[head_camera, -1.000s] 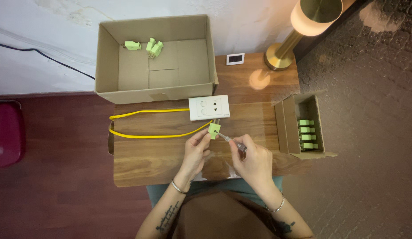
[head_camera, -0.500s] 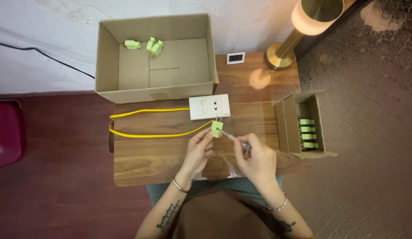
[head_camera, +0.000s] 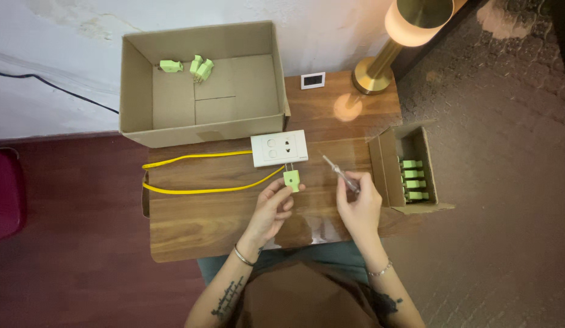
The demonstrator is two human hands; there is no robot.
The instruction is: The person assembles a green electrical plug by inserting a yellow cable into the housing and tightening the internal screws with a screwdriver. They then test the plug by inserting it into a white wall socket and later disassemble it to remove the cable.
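My left hand [head_camera: 271, 209] pinches a small light-green plug [head_camera: 291, 178] with its two metal prongs pointing up toward a white socket plate [head_camera: 279, 148] on the wooden table [head_camera: 197, 222]. A yellow cable [head_camera: 197, 189] runs from the socket plate across the table to the left and loops back. My right hand [head_camera: 361, 206] holds a slim clear-handled screwdriver [head_camera: 340, 173], its tip raised to the upper left and apart from the plug.
A large open cardboard box [head_camera: 203, 85] at the back holds three green plugs [head_camera: 194, 65]. A small open carton [head_camera: 407, 170] at the right holds several more green plugs. A brass lamp [head_camera: 395, 42] and a small white display [head_camera: 313, 80] stand at the back right.
My right hand has drawn the screwdriver away from the plug to the right. My left hand has turned the plug so that its prongs point at the socket plate.
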